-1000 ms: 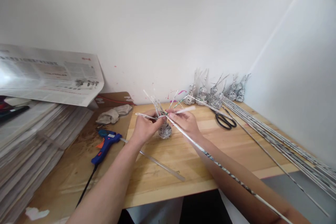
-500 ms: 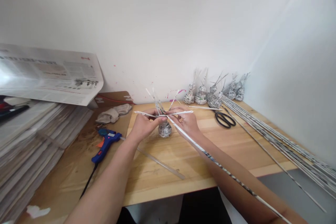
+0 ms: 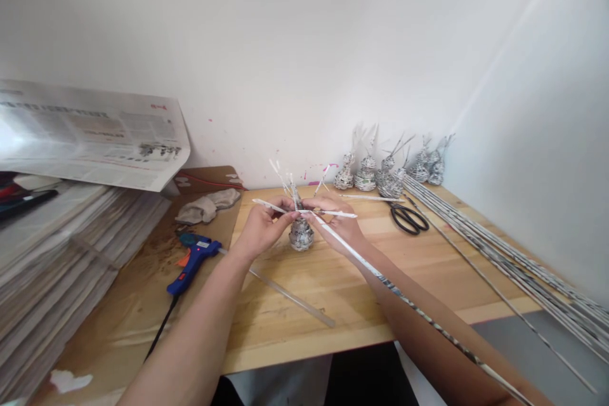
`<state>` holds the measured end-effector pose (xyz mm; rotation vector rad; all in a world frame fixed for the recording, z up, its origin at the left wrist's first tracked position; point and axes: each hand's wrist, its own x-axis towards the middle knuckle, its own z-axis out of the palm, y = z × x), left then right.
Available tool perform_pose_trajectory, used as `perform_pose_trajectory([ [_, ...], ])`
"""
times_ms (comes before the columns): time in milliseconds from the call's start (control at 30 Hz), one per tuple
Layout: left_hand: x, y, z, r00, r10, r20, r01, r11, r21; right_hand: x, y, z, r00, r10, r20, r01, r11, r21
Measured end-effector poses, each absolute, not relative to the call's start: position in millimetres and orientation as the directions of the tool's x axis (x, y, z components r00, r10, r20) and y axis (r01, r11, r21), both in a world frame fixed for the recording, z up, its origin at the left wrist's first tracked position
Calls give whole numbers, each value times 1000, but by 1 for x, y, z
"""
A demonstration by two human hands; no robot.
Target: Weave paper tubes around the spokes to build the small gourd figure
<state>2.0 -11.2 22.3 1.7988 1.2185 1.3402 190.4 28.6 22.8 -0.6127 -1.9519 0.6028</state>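
Observation:
A small gourd-shaped piece [image 3: 301, 238] woven from rolled newspaper stands upright on the wooden table, with several paper spokes fanning out of its top. My left hand [image 3: 266, 225] is closed around its neck from the left, thumb pressed on the weave. On the other side, my right hand [image 3: 335, 221] pinches a long rolled-paper strand [image 3: 375, 271] where it meets the neck. That strand runs down over my right forearm to the lower right corner. My fingertips almost meet, and they hide much of the neck.
Several similar woven gourds [image 3: 365, 172] line the wall at the back right. Black-handled scissors [image 3: 409, 218] lie before them, beside a bundle of paper rods [image 3: 480, 238]. Leftward are a blue glue gun [image 3: 193, 265] with a clear glue stick [image 3: 290, 297], gloves [image 3: 207, 206] and stacked newspapers [image 3: 80, 260].
The spokes have shifted; one now stands more upright near the middle. The right-hand spoke tilts lower. Both hands stay at the neck, with the fingers slightly moved.

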Motion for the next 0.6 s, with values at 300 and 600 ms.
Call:
perform_pose_trajectory([
  [300,4,-16,25,135,903,409,259,-430,865,187,23,28,-404,806,434,3,475,-880],
  [600,8,-12,21,108,895,433,230,-446,865,184,29,24,-411,858,307,-182,253,-950],
])
